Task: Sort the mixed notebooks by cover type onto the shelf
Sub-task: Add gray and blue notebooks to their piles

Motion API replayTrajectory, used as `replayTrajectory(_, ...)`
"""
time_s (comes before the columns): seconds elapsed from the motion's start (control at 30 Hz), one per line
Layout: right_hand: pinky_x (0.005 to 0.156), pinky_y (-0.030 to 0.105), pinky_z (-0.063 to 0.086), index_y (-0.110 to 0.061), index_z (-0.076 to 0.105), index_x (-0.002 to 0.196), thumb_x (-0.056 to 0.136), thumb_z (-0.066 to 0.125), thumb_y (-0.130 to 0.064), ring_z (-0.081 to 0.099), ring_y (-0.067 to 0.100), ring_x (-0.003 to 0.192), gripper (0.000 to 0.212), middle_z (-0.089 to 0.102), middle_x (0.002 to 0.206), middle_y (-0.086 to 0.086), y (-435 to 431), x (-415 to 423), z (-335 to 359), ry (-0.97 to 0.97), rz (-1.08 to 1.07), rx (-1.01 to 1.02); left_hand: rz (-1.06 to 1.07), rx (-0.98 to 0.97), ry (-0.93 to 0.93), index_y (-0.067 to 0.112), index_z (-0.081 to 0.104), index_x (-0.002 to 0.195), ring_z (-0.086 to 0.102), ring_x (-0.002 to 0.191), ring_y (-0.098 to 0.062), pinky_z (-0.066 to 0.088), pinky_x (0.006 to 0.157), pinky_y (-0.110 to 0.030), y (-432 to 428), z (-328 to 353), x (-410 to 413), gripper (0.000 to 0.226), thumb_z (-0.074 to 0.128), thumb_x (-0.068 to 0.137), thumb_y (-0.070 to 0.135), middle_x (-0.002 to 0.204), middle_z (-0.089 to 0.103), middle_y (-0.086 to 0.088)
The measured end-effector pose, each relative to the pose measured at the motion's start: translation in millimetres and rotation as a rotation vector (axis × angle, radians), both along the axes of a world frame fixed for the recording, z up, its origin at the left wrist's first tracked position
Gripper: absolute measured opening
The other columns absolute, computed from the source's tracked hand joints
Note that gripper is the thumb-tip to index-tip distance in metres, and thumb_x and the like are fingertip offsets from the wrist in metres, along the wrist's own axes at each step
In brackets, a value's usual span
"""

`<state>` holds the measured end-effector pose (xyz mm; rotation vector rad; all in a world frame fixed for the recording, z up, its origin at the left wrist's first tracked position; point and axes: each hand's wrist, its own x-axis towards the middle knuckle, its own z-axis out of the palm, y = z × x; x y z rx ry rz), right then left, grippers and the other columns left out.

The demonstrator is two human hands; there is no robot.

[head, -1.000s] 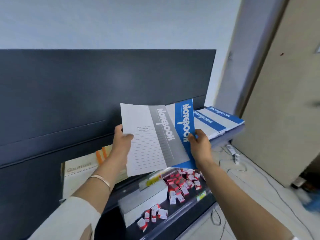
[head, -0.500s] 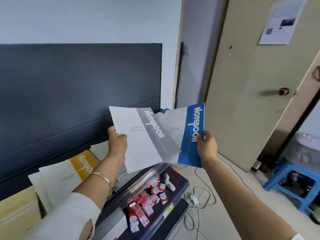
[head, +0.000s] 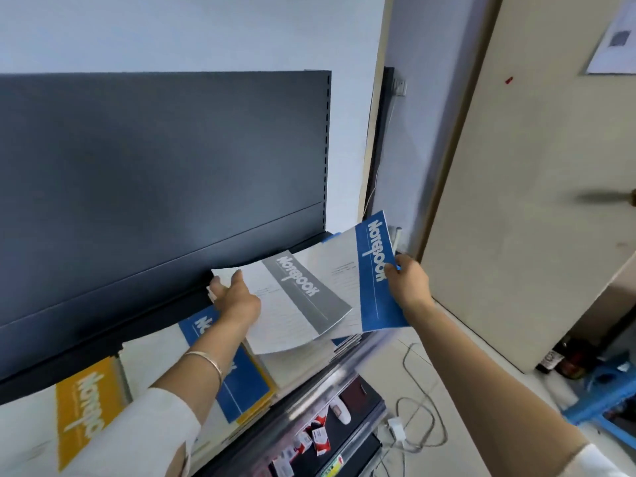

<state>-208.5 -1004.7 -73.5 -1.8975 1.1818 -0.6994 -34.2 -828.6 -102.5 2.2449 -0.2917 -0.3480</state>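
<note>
While the left hand (head: 237, 299) grips the grey-banded notebook (head: 303, 304) at its far left corner, thumb on top, the right hand (head: 411, 284) pinches the blue-banded notebook (head: 375, 270) by its right edge. Both hang just above the shelf's (head: 303, 404) right-hand stack (head: 299, 359), grey overlapping blue.

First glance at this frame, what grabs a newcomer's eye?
Two paper notebooks fanned out mid-frame: the grey-banded notebook held by the left hand, the blue-banded notebook pinched by the right hand beside it. Behind, a large dark metal shelf panel fills the upper left; a yellow-banded notebook lies at lower left.
</note>
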Motion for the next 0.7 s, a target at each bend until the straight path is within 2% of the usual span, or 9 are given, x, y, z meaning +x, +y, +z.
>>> replayTrajectory(0.07, 0.088, 0.045, 0.050, 0.001, 0.058, 0.109, 0.095, 0.044, -0.014, 0.060, 0.038, 0.098, 0.025, 0.063, 0.108, 0.020, -19.9, 10.5, -3.9, 0.031, 0.083, 0.033, -0.127, 0.319, -0.065, 0.023, 0.025, 0.147, 0.005, 0.144, -0.030, 0.014, 0.118, -0.037, -2.7, -6.3, -0.7, 0.059, 0.037, 0.093, 0.004, 0.158, -0.004, -0.005)
replayTrajectory(0.13, 0.087, 0.046, 0.051, 0.000, 0.059, 0.110, 0.095, 0.045, -0.015, 0.061, 0.038, 0.098, 0.025, 0.064, 0.108, 0.019, -37.6, 19.2, -8.2, 0.048, 0.159, 0.043, -0.261, 0.510, -0.146, 0.025, 0.028, 0.146, -0.008, 0.145, -0.028, 0.002, 0.119, -0.039, -10.5, -9.5, -2.5, 0.055, 0.037, 0.094, 0.012, 0.158, -0.005, -0.006)
replayTrajectory(0.27, 0.083, 0.040, 0.052, -0.002, 0.059, 0.108, 0.096, 0.044, -0.015, 0.061, 0.034, 0.096, 0.023, 0.064, 0.105, 0.016, -64.3, 27.8, -16.1, 0.028, 0.299, 0.081, -0.479, 0.478, -0.280, 0.024, 0.027, 0.146, 0.009, 0.145, -0.024, 0.017, 0.117, -0.038, -46.5, -9.8, -32.4, 0.051, 0.039, 0.098, 0.036, 0.158, 0.011, -0.002)
replayTrajectory(0.33, 0.086, 0.046, 0.052, -0.005, 0.058, 0.106, 0.096, 0.044, -0.016, 0.061, 0.034, 0.096, 0.020, 0.064, 0.105, 0.016, -76.6, 29.0, -18.5, 0.003, 0.352, 0.115, -0.476, 0.501, -0.281, 0.026, 0.024, 0.146, 0.017, 0.143, -0.022, 0.022, 0.115, -0.042, -63.4, -11.4, -49.1, 0.053, 0.033, 0.098, 0.044, 0.157, 0.016, 0.000)
replayTrajectory(0.4, 0.087, 0.044, 0.052, -0.006, 0.058, 0.107, 0.096, 0.045, -0.017, 0.061, 0.032, 0.095, 0.020, 0.064, 0.108, 0.016, -92.7, 29.3, -18.1, -0.002, 0.407, 0.113, -0.415, 0.553, -0.227, 0.027, 0.019, 0.148, 0.017, 0.143, -0.021, 0.020, 0.115, -0.045, -71.1, -15.1, -57.4, 0.054, 0.027, 0.098, 0.047, 0.157, 0.014, 0.002)
replayTrajectory(0.47, 0.082, 0.034, 0.048, -0.003, 0.058, 0.113, 0.097, 0.046, -0.017, 0.057, 0.028, 0.094, 0.024, 0.062, 0.112, 0.016, -109.6, 28.7, -16.3, 0.061, 0.463, 0.037, -0.391, 0.625, -0.215, 0.026, 0.015, 0.149, 0.011, 0.145, -0.021, 0.015, 0.116, -0.045, -71.0, -16.2, -63.4, 0.056, 0.028, 0.098, 0.047, 0.159, 0.007, 0.004)
replayTrajectory(0.53, 0.078, 0.031, 0.044, -0.003, 0.057, 0.118, 0.098, 0.047, -0.019, 0.057, 0.028, 0.097, 0.028, 0.061, 0.116, 0.015, -125.2, 29.5, -18.3, 0.148, 0.518, -0.036, -0.381, 0.661, -0.216, 0.026, 0.015, 0.149, 0.009, 0.145, -0.021, 0.015, 0.116, -0.045, -69.7, -15.4, -68.0, 0.059, 0.033, 0.098, 0.047, 0.159, 0.005, 0.004)
replayTrajectory(0.7, 0.077, 0.035, 0.043, -0.009, 0.055, 0.114, 0.098, 0.042, -0.027, 0.057, 0.032, 0.101, 0.028, 0.061, 0.116, 0.015, -145.4, 39.6, -28.2, 0.396, 0.545, -0.189, -0.342, 0.691, -0.196, 0.027, 0.018, 0.149, 0.013, 0.144, -0.021, 0.022, 0.115, -0.045, -76.8, -12.6, -75.8, 0.062, 0.040, 0.095, 0.048, 0.159, 0.009, 0.004)
